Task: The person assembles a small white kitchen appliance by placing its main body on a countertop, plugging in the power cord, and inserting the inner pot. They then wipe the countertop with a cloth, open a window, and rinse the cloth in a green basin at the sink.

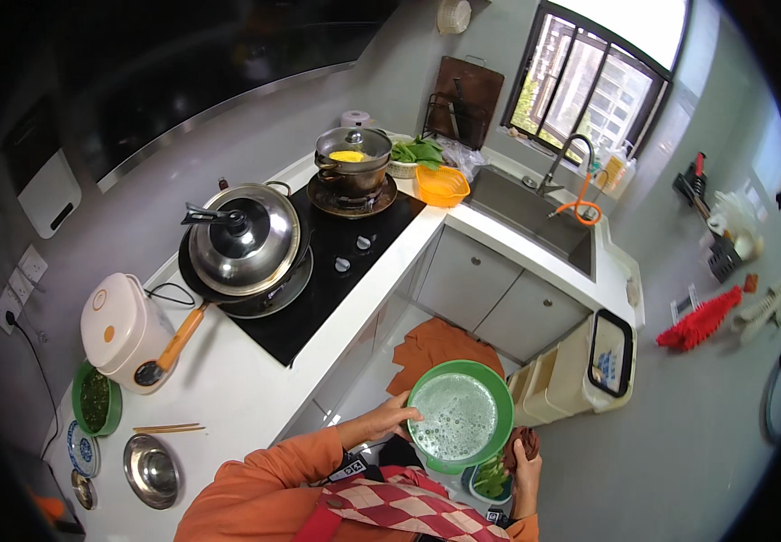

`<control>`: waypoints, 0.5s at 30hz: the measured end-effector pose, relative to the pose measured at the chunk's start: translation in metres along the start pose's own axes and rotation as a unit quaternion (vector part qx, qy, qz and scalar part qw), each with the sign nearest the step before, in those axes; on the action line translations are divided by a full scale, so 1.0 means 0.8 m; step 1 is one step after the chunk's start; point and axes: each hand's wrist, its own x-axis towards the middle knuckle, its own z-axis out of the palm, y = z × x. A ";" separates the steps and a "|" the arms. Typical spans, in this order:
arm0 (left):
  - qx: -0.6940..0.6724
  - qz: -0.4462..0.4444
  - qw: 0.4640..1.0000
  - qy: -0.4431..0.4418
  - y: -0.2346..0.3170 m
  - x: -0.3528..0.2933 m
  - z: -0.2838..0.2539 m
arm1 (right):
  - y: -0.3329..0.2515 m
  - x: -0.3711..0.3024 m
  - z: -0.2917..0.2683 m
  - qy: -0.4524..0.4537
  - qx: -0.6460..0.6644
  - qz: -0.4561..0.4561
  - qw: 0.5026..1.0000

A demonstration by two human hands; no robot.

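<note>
A green basin [503, 390] of foamy, bubbly water [455, 417] is held in front of my body, above the floor. My left hand [394, 416] grips its left rim, with the thumb over the edge. At the lower right of the basin, my right hand [526, 466] is closed around a bunched brown cloth [519, 443]. Whether that hand also bears the basin is hard to see. Under the basin and beside my right hand, a container with green leaves [491, 481] shows in part.
Left along the counter [259, 384] stand a rice cooker [124, 330], a lidded wok [244, 242] and a lidded pot [351, 172]. An orange basket [443, 186] sits by the sink [521, 217]. An orange cloth [444, 350] lies on the floor beside a cream bin [562, 375].
</note>
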 end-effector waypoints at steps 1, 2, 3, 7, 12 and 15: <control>0.000 -0.003 1.000 0.006 0.013 0.026 -0.004 | -0.010 0.037 0.005 -0.015 0.018 -0.008 1.000; 0.000 0.001 1.000 0.008 0.029 0.050 -0.009 | -0.024 0.073 0.012 -0.026 0.033 -0.004 0.999; 0.002 0.002 1.000 0.009 0.045 0.072 -0.014 | -0.037 0.106 0.020 -0.030 0.049 0.011 0.998; 0.022 0.037 0.998 0.038 0.110 0.154 -0.021 | -0.105 0.222 0.053 -0.097 0.075 0.003 0.992; -0.007 0.057 0.997 0.055 0.174 0.254 -0.032 | -0.163 0.337 0.098 -0.151 -0.033 -0.007 0.988; -0.008 0.041 0.997 0.067 0.208 0.313 -0.045 | -0.179 0.395 0.115 -0.139 0.010 -0.012 0.990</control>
